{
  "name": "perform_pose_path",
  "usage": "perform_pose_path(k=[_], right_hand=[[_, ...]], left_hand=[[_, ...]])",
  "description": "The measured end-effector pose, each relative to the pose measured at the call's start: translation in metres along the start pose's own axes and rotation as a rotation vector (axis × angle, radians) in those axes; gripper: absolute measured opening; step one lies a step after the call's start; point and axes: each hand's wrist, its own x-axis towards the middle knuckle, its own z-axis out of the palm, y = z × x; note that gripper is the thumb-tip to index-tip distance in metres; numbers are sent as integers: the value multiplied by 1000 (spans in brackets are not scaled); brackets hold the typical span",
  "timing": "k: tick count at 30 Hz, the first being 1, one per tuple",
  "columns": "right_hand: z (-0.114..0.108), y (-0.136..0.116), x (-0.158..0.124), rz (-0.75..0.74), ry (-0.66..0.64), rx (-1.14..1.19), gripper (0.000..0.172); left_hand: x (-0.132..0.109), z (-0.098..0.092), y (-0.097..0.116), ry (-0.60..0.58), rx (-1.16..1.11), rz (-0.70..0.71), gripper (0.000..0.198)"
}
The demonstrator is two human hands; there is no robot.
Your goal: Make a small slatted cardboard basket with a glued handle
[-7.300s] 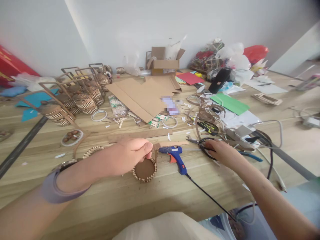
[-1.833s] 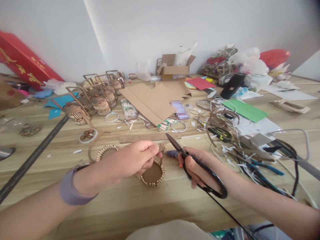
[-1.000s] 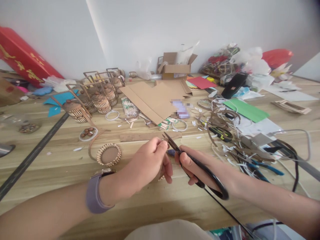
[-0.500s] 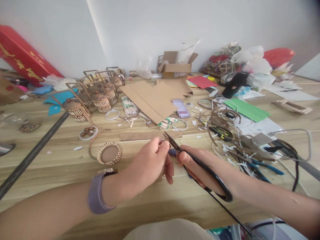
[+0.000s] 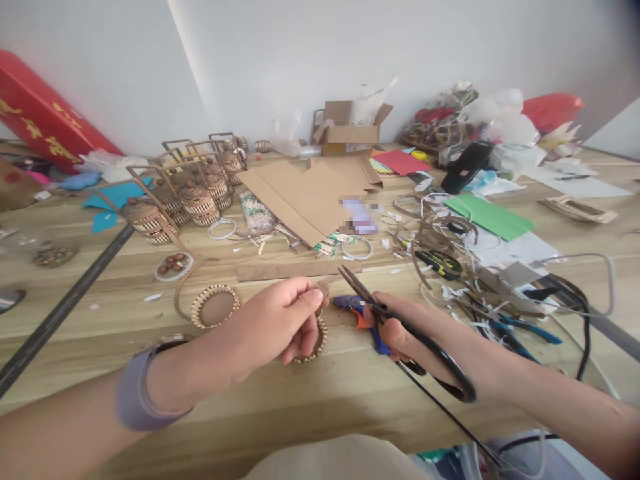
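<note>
My left hand is closed in a pinch on a small brown piece, mostly covered by the fingers. Just below those fingers shows part of a round ring edged with pale wooden bits; whether it touches the hand I cannot tell. My right hand is wrapped round black-handled scissors, whose blades point up and left, apart from the left fingers. Behind the right hand a blue glue gun lies on the table. A similar wood-edged round base rests left of my left hand.
Several small lidded wooden baskets with tall handles stand at the back left. Cardboard sheets lie mid-table. Pliers, a yellow-black cutter, strips and cables clutter the right. Wooden beads sit inside a tape ring.
My hands have drawn apart: the left moved left and the scissors moved right, away from the left fingers. More of the glue gun and the wood-edged ring now shows.
</note>
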Motion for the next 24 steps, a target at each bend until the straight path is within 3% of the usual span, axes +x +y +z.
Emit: perform_pose_path(k=[8,24], right_hand=[[9,-20,5,-27,-23,63,67],[-1,-28,6,-59,-62,12,58]], left_hand=[[1,2,0,-3,77,3,27],[1,-4,-3,-13,89,42,28]])
